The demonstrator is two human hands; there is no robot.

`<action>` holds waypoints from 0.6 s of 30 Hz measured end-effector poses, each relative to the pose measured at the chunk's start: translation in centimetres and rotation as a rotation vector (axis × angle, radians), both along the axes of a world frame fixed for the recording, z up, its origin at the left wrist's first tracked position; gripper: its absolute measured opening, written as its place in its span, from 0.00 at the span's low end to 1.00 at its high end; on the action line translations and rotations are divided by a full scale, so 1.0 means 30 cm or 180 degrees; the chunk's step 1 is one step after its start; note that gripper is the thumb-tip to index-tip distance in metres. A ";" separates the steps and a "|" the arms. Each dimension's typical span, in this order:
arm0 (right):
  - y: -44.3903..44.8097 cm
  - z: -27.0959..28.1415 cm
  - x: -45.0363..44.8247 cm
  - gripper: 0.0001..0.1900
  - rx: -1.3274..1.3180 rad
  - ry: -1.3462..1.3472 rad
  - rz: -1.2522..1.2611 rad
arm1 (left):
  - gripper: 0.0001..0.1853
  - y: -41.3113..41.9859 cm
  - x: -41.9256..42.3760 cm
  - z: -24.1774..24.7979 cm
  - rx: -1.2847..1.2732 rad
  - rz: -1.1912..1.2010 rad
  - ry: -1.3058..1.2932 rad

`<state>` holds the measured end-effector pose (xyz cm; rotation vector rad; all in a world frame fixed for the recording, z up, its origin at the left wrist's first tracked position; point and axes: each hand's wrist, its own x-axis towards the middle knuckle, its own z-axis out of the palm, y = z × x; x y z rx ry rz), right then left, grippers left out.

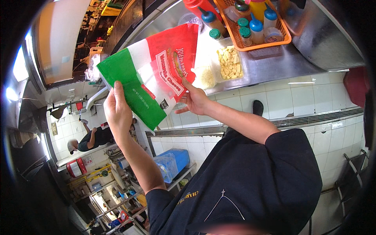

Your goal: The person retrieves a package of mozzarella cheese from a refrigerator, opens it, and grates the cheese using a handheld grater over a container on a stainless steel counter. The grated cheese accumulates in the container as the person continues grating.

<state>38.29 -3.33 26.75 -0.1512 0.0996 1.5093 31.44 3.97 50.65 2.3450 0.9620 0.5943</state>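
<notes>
A green, white and red plastic bag of shredded mozzarella cheese (139, 70) is held up at a tilt above the near left end of the steel counter. My left hand (119, 113) grips its lower left edge, thumb on the printed front and fingers behind. At the lower right edge, my right hand (195, 98) pinches the bag, one digit lying on the front and the others partly behind or below. Just right of the bag, a clear container of pale shredded food (204, 77) stands beside a clear tub of yellow chunks (230, 63). The bag's opening cannot be made out.
An orange plastic basket (261, 45) of squeeze bottles and shakers stands on the steel counter (261, 66). More bottles, one with a blue cap (209, 17), stand left of it. A floor drain grate (202, 131) crosses the tiles. Another person (94, 139) is at the far left.
</notes>
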 end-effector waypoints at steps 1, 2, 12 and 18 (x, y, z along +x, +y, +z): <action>0.000 -0.001 0.004 0.31 0.0029 -0.0021 0.0034 | 0.24 -0.002 -0.008 0.001 -0.0072 0.0032 -0.0050; 0.000 0.001 0.009 0.31 0.0058 -0.0047 0.0062 | 0.24 -0.001 -0.014 0.002 -0.0144 0.0058 -0.0104; -0.001 0.035 0.021 0.32 0.0038 -0.0213 -0.0060 | 0.19 -0.005 -0.037 -0.023 -0.0414 -0.0027 -0.0105; 0.013 0.013 0.005 0.32 0.0088 -0.0201 -0.0024 | 0.17 0.022 -0.057 -0.041 -0.0484 0.0037 -0.0029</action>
